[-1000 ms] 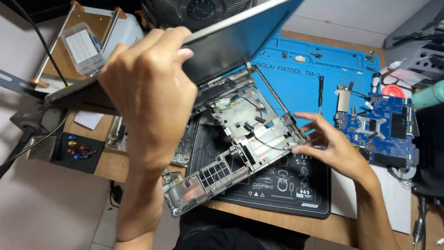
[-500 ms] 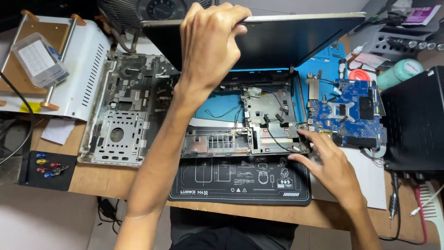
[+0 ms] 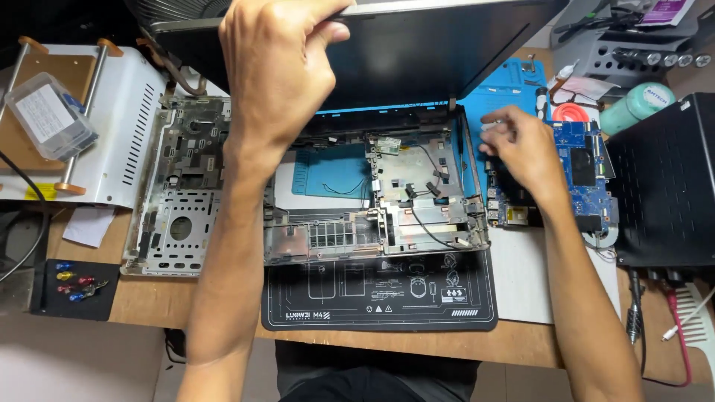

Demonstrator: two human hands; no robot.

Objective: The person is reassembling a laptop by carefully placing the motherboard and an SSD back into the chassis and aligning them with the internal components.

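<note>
Head view: the left hand [image 3: 279, 71] grips the top edge of the laptop lid [image 3: 432, 52], fingers curled over the rim and thumb behind it, holding the lid tilted up over the base [image 3: 372, 223]. The right hand [image 3: 521, 149] rests just beside the base's right edge, near the hinge corner and partly over a blue board [image 3: 588, 167]. Its fingers are loosely bent and close together; whether they pinch anything small I cannot tell, as the fingertips are blurred.

The work in hand looks like the lid being steadied while the right hinge area is attended to. Any next move there would seem to call for a firm hold on the lid, so it does not swing, and care with the thin black wires that cross the base.

The base lies at the desk's middle, its front on a black mat [image 3: 372, 305] and its back over a blue mat [image 3: 506, 93]. It is stripped: bare grey metal, an open gap showing blue mat beneath, and loose cables. The lid is dark and still joined along the back.

A second bare frame [image 3: 179, 201] lies to the left, beside a white machine [image 3: 104, 149].
</note>
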